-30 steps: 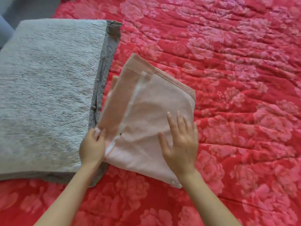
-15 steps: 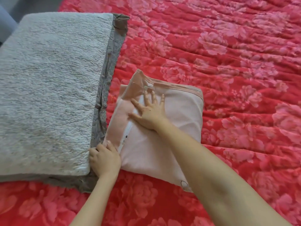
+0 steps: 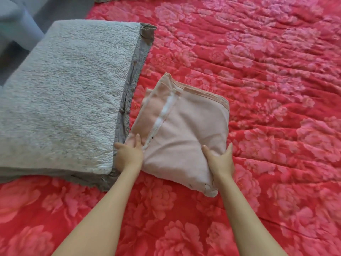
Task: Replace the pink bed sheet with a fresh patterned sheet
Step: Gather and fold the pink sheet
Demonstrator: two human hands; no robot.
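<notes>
Along the left edge of the bed lies a thick, folded grey fleecy blanket (image 3: 64,93), with a darker grey lace-trimmed cloth (image 3: 137,71) showing under its right side and near edge. Just right of the blanket's near right corner, the left hand (image 3: 129,156) grips the near left edge of the folded pink sheet (image 3: 186,133), one digit laid flat on top and the rest tucked at the edge. The sheet is a squarish bundle turned at an angle, with a white strip running along its left part and a darker pink hem along its far edge; it lies just beside the blanket, near the middle of the bed towards its near edge. The right hand (image 3: 220,161) clasps the sheet's near right side, thumb on top and fingers (image 3: 229,149) curled round the edge. The red flower-patterned cover (image 3: 267,74) spreads over the bed under everything, rippled in long creases towards the right edge
</notes>
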